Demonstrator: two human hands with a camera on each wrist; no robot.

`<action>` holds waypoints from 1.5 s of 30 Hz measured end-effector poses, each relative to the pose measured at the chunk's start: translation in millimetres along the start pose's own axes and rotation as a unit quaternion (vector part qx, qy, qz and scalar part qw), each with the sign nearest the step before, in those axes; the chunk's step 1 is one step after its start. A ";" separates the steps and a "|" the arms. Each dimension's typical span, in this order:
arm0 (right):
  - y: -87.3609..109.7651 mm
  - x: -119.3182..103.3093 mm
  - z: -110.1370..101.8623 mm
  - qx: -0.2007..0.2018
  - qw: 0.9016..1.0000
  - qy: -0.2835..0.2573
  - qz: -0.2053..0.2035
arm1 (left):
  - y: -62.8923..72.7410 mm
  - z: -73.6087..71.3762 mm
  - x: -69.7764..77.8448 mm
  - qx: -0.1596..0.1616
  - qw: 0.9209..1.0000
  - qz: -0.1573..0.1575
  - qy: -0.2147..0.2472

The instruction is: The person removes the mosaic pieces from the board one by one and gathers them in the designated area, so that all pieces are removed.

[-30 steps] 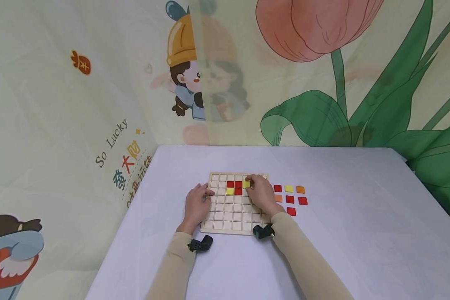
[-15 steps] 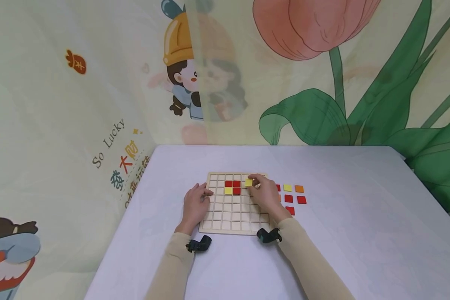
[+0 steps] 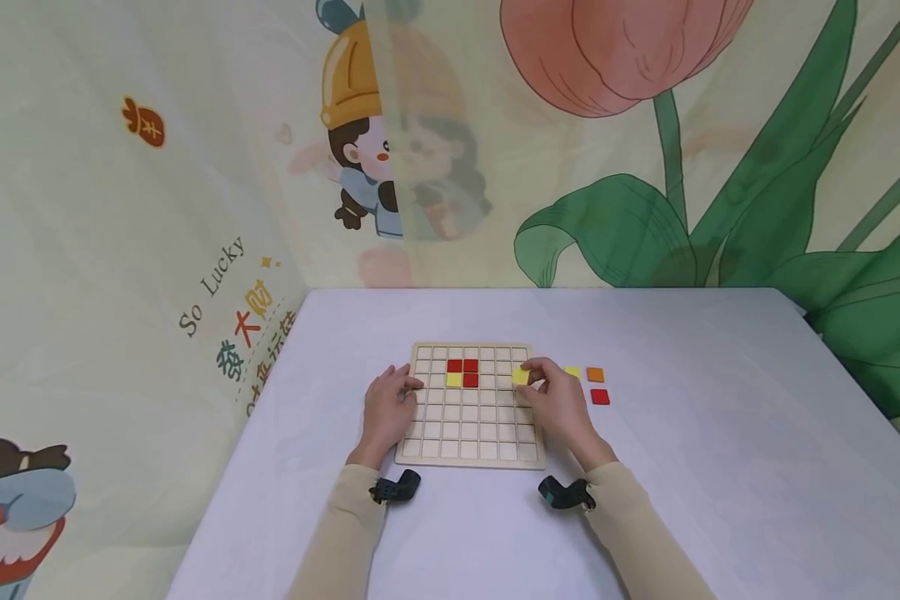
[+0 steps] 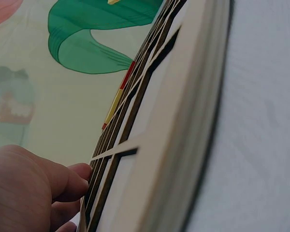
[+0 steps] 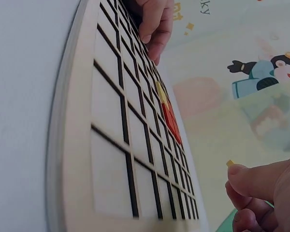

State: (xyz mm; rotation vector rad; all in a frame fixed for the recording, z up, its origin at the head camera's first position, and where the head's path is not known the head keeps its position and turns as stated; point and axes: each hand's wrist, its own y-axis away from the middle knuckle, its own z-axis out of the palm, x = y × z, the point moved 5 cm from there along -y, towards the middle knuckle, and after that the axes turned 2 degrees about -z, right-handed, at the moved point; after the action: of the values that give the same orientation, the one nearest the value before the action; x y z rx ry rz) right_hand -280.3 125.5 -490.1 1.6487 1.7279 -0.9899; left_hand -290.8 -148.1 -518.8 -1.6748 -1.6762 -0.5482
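Observation:
A pale wooden grid board (image 3: 468, 435) lies on the table. Three red tiles (image 3: 470, 367) and one yellow tile (image 3: 453, 380) form a two-by-two block in its upper part. Between thumb and fingers, my right hand (image 3: 561, 406) pinches another yellow tile (image 3: 520, 377) over the board's right side; only a sliver of this tile (image 5: 230, 163) shows in the right wrist view. My left hand (image 3: 387, 410) rests at the board's left edge, fingers loosely bent and touching the frame. The left wrist view shows that hand (image 4: 34, 188) close beside the grid.
To the right of the board lie loose tiles: a yellow one (image 3: 572, 371) partly behind my right hand, an orange one (image 3: 595, 375) and a red one (image 3: 600, 397). A white cloth covers the table (image 3: 720, 467). Printed curtains (image 3: 607, 150) hang behind it.
My right hand has carried the yellow tile from beside the red tiles rightward to the board's right side. It now covers several of the loose tiles. The left hand has stayed in place.

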 end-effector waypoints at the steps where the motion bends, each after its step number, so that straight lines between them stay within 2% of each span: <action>1: 1.6 2.8 -2.5 0.002 1.000 0.001 0.002 | 0.1 -0.2 -0.1 0.001 1.000 0.000 0.001; 11: 17.1 20.6 -24.4 0.033 0.999 0.014 0.000 | -0.4 0.1 -1.7 0.002 1.000 0.000 0.007; 14: 21.8 24.2 -28.7 0.033 0.999 0.030 0.007 | -0.4 0.4 -1.4 0.003 1.000 0.002 0.006; 21: 27.9 34.0 -39.4 0.041 0.998 0.028 0.035 | -0.2 0.4 -1.0 0.004 1.000 0.004 0.004; 30: 31.1 46.2 -49.1 0.057 0.997 0.030 0.043 | -0.5 1.3 -2.1 -0.002 1.000 0.005 0.004; 40: 35.3 62.5 -70.5 0.042 0.995 0.038 0.088 | 0.4 1.8 -2.1 -0.003 1.000 0.003 0.003; 45: 35.6 67.8 -78.1 0.031 0.994 0.041 0.091 | -0.2 2.8 -2.5 -0.002 1.000 0.003 0.000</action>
State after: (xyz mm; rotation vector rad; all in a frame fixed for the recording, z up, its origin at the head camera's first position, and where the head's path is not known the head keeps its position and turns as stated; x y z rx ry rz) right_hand -243.9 227.7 -504.4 1.8738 1.5791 -0.9082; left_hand -291.6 -147.9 -522.4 -1.6832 -1.6698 -0.5488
